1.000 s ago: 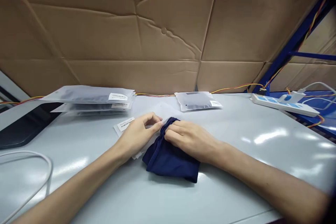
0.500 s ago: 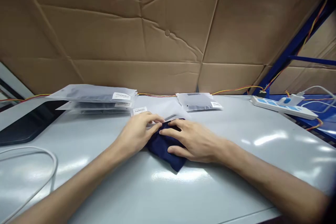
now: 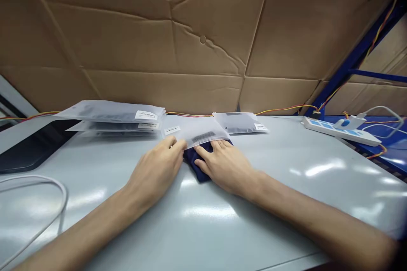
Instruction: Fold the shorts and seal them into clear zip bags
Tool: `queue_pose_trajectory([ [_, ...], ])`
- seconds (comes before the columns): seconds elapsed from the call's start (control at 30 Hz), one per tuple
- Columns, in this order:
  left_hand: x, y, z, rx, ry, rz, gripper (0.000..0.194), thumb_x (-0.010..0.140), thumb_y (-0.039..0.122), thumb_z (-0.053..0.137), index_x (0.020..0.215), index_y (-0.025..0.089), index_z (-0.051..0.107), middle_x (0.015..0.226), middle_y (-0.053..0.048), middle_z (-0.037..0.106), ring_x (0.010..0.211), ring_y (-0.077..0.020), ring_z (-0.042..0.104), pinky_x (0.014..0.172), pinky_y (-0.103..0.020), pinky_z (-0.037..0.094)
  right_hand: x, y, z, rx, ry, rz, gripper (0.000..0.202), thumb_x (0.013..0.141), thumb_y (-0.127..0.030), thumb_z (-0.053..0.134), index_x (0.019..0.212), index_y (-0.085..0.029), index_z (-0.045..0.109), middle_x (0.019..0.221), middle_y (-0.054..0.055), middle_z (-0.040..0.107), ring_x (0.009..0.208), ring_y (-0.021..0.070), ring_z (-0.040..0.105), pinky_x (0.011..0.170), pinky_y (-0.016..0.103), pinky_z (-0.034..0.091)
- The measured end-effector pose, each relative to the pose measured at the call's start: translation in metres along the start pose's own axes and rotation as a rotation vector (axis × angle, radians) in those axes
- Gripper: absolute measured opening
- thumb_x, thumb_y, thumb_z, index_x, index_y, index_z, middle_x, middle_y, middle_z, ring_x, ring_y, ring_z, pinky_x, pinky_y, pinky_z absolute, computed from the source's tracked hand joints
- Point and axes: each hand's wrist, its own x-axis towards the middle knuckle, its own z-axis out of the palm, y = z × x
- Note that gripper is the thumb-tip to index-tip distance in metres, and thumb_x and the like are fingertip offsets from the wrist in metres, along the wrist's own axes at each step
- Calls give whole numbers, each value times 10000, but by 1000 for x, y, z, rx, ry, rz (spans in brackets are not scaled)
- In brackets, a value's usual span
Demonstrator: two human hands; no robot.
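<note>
A folded navy blue cloth lies on the grey table, mostly pushed inside a frosted plastic bag with a white label. My left hand pinches the bag's open edge at its near left corner. My right hand lies flat on the cloth, with the fingertips under the bag's mouth. Only a small near part of the cloth shows between my hands.
A stack of filled frosted bags lies at the back left, one more bag at the back centre. A dark tablet and a white cable lie to the left. A white power strip sits at the right. Cardboard walls the back.
Both hands moved away from me, sliding the navy cloth deeper into the bag. Far less cloth shows now. The bag has shifted toward the back.
</note>
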Motion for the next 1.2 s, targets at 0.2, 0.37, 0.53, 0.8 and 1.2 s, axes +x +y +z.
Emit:
queue_pose_trajectory([
  [0.2,2,-4,-2,12,-17,-3,384,1028,354,252,1054,254,621,1056,-69,631,852,-232,638,638,-331,435,12,4,9,18,119,-86,425,1087,-385,340,1247,-147,653,1099,167,718,1014,276,668,909,419,509],
  [0.37,5,-13,-5,51,-80,-17,426,1012,314,225,1148,257,624,1119,-93,643,998,-287,633,683,-377,464,-5,19,3,58,247,-105,403,1077,-378,365,1035,-171,709,1069,138,713,957,257,649,853,408,507],
  [0.53,-9,-6,-5,90,-84,-54,440,956,351,350,1295,261,615,1250,-95,635,1087,-317,627,777,-428,513,-23,47,3,337,133,220,497,987,-502,540,1340,-156,591,1355,195,597,1197,330,600,1006,492,500],
  [0.8,-21,4,-1,105,6,-38,470,899,578,508,1180,220,625,1188,-129,643,1046,-350,632,832,-476,516,-33,71,-8,589,-61,98,644,893,-379,657,1491,-226,473,1342,141,577,1153,281,635,1003,459,532],
  [1.2,-12,-12,3,-55,77,-53,233,916,463,514,974,237,531,975,-53,642,790,-253,642,631,-350,440,-26,53,8,612,113,182,374,867,-240,704,1231,-208,624,1154,100,650,873,208,682,799,403,586],
])
